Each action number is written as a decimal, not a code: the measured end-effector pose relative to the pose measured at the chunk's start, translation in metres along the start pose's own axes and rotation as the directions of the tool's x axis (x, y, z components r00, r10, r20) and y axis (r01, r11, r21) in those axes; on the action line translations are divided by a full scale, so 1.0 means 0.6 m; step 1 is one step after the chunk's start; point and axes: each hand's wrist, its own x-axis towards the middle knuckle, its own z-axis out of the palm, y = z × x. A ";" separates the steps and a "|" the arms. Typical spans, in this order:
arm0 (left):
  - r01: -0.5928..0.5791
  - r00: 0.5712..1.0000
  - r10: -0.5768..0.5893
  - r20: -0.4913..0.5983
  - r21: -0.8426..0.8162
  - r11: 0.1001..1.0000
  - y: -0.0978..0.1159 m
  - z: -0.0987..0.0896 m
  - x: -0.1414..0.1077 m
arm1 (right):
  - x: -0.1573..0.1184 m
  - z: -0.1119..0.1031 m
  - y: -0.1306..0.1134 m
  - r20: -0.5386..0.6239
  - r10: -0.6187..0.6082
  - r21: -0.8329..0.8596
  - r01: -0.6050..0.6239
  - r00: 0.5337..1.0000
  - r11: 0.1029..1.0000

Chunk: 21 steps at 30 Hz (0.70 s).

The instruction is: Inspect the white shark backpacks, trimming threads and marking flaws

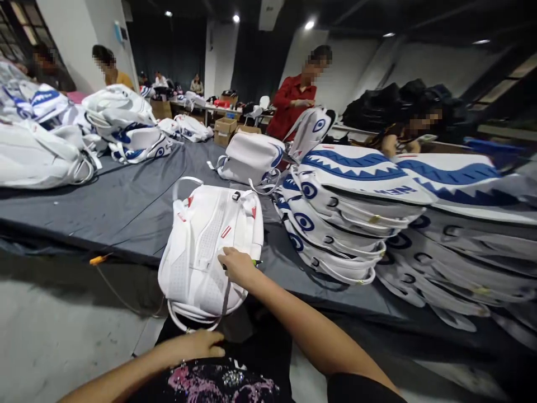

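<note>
A white backpack point(212, 246) lies on the table's front edge with its padded back and shoulder straps facing up, small red tags on it. My right hand point(239, 267) rests on its right side, closed round a slim green-and-black tool point(257, 262) whose kind I cannot make out; only its ends show. Below the backpack, in front of my body, my left hand point(197, 344) is beside the looped white straps point(178, 320). Its thumb and fingers are apart, and nothing shows between them.
Stacked white-and-blue backpacks point(339, 212) stand at my right, with another stack point(457, 240) beyond. More bags point(121, 120) are heaped at the left. An orange-handled tool point(98, 259) hangs at the edge of the dark table cover point(104, 212). A person in red point(289, 101) stands opposite.
</note>
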 end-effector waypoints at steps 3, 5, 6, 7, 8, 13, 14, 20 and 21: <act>-0.008 0.998 0.001 -0.056 -0.122 0.992 0.022 -0.057 -0.019 | 0.008 0.015 -0.010 -0.024 0.040 -0.056 -0.041 0.999 0.998; -0.065 0.914 0.056 -0.401 -0.008 0.998 0.010 -0.091 -0.001 | 0.025 0.013 -0.018 -0.045 0.000 -0.041 -0.002 0.999 0.999; -0.073 0.807 0.127 -0.577 0.116 0.991 -0.008 -0.098 0.015 | 0.035 0.012 -0.022 -0.044 -0.038 -0.012 0.037 0.998 0.999; -0.061 0.700 0.215 -0.681 0.243 0.968 -0.032 -0.096 0.036 | 0.045 0.012 -0.026 -0.034 -0.071 0.025 0.072 0.997 0.997; -0.048 0.638 0.295 -0.711 0.346 0.937 -0.060 -0.085 0.057 | 0.052 0.012 -0.027 -0.015 -0.085 0.064 0.086 0.996 0.994; 0.068 0.813 0.206 -0.544 0.440 0.895 -0.161 0.036 0.126 | 0.014 0.023 0.039 0.052 0.318 0.129 -0.322 0.947 0.938; 0.106 0.859 0.130 -0.495 0.420 0.901 -0.158 0.059 0.131 | -0.004 0.024 0.065 0.051 0.434 0.132 -0.437 0.899 0.890; 0.277 0.957 -0.219 -0.192 0.373 0.885 -0.043 0.059 0.144 | -0.053 0.042 0.186 0.061 0.794 0.291 -0.772 0.605 0.565; 0.251 0.968 -0.216 -0.129 0.414 0.875 -0.029 0.033 0.148 | -0.049 0.050 0.194 0.078 0.795 0.334 -0.767 0.602 0.548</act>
